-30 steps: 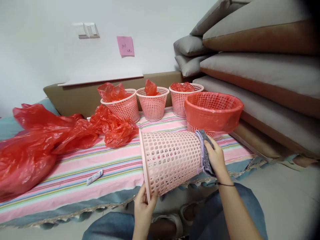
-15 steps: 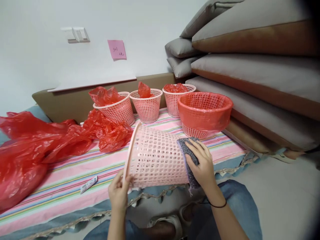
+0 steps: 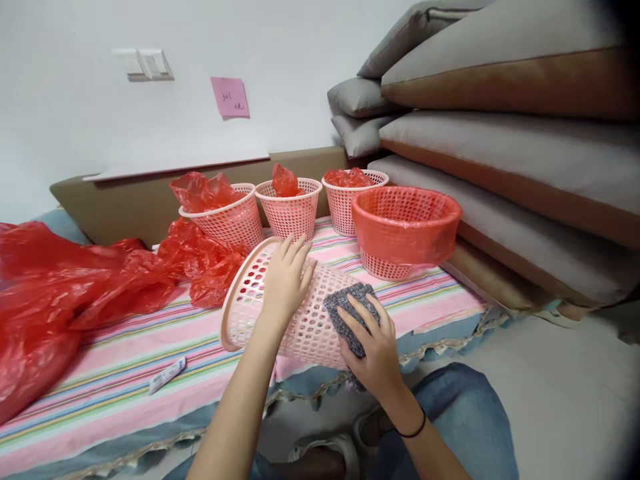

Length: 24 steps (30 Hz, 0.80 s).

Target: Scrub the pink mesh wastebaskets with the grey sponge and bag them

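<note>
1. Pale pink plastic basket with a lattice of round holes (image 3: pixel 310 337), tipped on its side in the centre of the frame, wide rim toward the left and narrow base toward the lower right; whether it rests on the bed cannot be told
2. Left hand (image 3: pixel 287 280), centre of the frame, laid over the top of this basket near its rim, fingers extended and slightly parted, palm down, not closed around anything
3. Right hand (image 3: pixel 373 340), just right of and below centre, fingers gently bent and a little apart, holding a dark grey, fuzzy cloth (image 3: pixel 336 310) against the basket near its base; a thin black band (image 3: pixel 419 429) circles the wrist
4. Three more pink lattice baskets (image 3: pixel 290 213), upright in a row across the middle of the frame, each with crumpled red plastic inside
5. Round pink basket lined with shiny red plastic (image 3: pixel 405 237), upright, right of centre
6. Heap of thin red plastic bags (image 3: pixel 45 300), left edge toward centre
7. Small flat white stick (image 3: pixel 167 375), lower left, on a pink multicoloured striped sheet (image 3: pixel 120 360)
8. Large grey and brown cushions (image 3: pixel 500 143), stacked at upper right
</note>
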Motion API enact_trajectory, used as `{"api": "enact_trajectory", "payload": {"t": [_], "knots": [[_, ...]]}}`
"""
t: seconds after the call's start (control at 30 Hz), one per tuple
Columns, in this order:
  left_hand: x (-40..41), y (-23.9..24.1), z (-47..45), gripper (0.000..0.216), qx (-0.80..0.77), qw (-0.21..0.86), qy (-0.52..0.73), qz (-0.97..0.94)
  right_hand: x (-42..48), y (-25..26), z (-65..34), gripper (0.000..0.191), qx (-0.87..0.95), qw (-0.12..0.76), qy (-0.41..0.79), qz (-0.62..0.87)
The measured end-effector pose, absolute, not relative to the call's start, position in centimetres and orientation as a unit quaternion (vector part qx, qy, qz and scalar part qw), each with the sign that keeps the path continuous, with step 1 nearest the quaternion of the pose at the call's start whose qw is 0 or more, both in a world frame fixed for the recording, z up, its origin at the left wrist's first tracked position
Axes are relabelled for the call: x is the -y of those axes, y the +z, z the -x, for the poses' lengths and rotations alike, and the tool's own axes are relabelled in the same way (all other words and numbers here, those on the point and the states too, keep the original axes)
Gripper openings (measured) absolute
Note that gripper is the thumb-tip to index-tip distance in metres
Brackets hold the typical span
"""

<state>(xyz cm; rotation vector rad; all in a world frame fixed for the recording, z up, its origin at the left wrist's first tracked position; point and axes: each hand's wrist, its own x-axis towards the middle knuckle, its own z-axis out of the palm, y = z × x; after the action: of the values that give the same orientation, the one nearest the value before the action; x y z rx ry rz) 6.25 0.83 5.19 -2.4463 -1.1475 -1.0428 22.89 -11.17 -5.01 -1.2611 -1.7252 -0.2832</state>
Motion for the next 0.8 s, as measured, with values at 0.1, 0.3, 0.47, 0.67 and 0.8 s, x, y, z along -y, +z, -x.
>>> {"api": "enact_trajectory", "payload": {"t": [0.1,0.3,0.47,0.67,0.8], "knots": [[-3.0,4.5,-7.9,0.04,0.441,0.131,-0.24,0.855,10.4,-5.1,-24.2,0.049,0.715,0.481,-0.077,0.5],[-2.8,3.4,-7.8,0.035,0.438,0.134,-0.208,0.864,4.2,-4.8,-28.4,0.044,0.615,0.578,0.161,0.511],[-1.9,2.9,-7.2,0.037,0.453,0.144,-0.21,0.854,1.3,-5.0,-29.9,0.043,0.567,0.594,0.249,0.514],[-5.4,2.8,-8.4,0.034,0.448,0.141,-0.203,0.859,8.5,-5.1,-24.9,0.044,0.662,0.527,0.016,0.532],[-6.6,3.0,-9.2,0.034,0.44,0.141,-0.203,0.863,10.3,-5.0,-22.9,0.046,0.688,0.488,-0.048,0.535]]}}
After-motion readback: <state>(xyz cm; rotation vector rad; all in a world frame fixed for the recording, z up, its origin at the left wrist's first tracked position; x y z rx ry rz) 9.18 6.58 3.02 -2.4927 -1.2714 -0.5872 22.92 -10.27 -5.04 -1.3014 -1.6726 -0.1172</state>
